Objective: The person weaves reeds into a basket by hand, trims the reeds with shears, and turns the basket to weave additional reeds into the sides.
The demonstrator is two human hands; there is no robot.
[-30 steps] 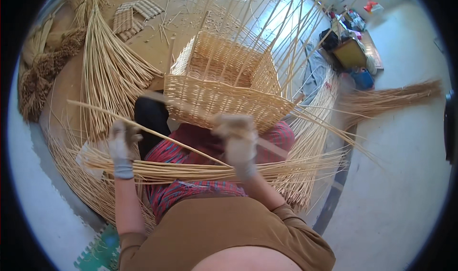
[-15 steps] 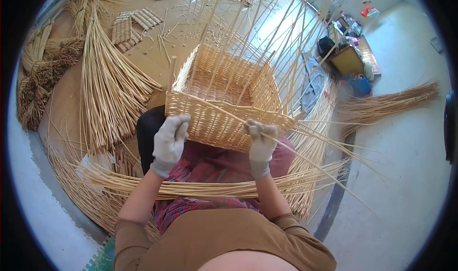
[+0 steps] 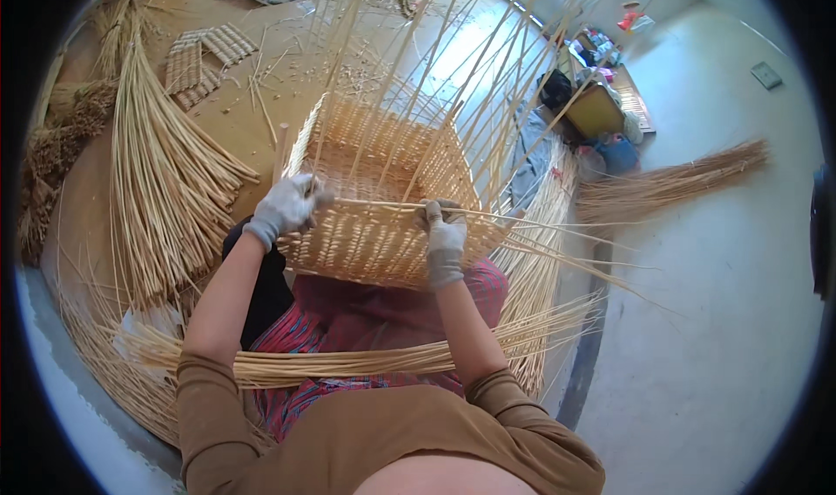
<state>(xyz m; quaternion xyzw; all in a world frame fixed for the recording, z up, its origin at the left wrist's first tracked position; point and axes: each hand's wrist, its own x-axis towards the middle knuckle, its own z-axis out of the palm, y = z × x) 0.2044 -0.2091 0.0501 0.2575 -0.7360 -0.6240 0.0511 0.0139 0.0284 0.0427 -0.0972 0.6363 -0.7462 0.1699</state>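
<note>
Half-woven rectangular wicker basket (image 3: 374,208) rests tilted on the lap, pale upright stakes (image 3: 453,68) (unwoven) fanning overhead.

Few such things show. In the upper right of the frame, on the floor beyond the basket, stands a yellow box-shaped container (image 3: 596,110) with a dark rim, and just below it to the right a small blue bag or tub (image 3: 618,153); which of the two cannot be told. Further up right lies a small red and white package (image 3: 633,16), too blurred to describe. No labels, signs or screens are legible anywhere.
</note>
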